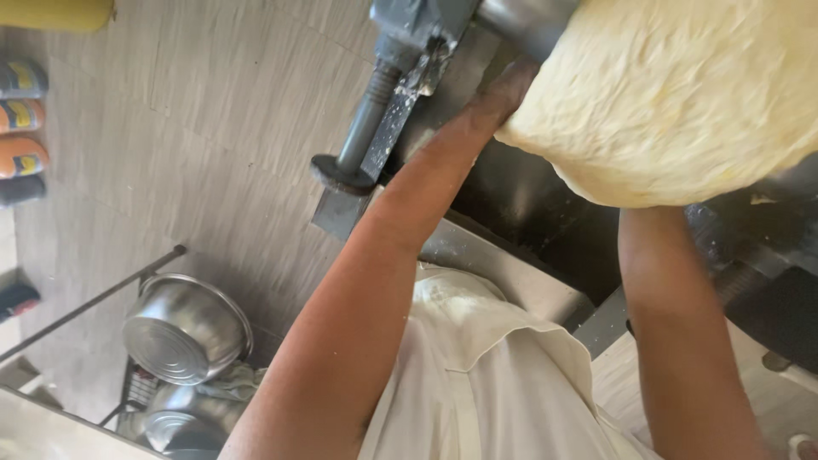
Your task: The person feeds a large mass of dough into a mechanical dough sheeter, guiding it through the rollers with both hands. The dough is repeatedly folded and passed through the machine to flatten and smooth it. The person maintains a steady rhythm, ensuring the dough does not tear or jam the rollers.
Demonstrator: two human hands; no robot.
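Dough (pixel 673 94) fills the upper right of the frame, a big pale yellow mass with a rough, pitted skin, held up over the dark metal bed of a machine (pixel 520 204). My left hand (pixel 511 89) shows only as a dark sliver pressed against the lower left edge of the lump; my right hand is hidden under it, and only that forearm shows, rising from the lower right straight into its underside. So I cannot tell how my fingers lie, only that both hands are against the dough, set apart on its two sides.

A grey threaded screw with a round knob (pixel 341 175) juts from the machine at top centre, dusted with flour. My white apron (pixel 486 375) sits at bottom centre. Steel bowls (pixel 183 328) are stacked on a wire rack at lower left, on a pale wood-grain floor (pixel 213 128). Coloured bottles (pixel 21 128) line the left edge.
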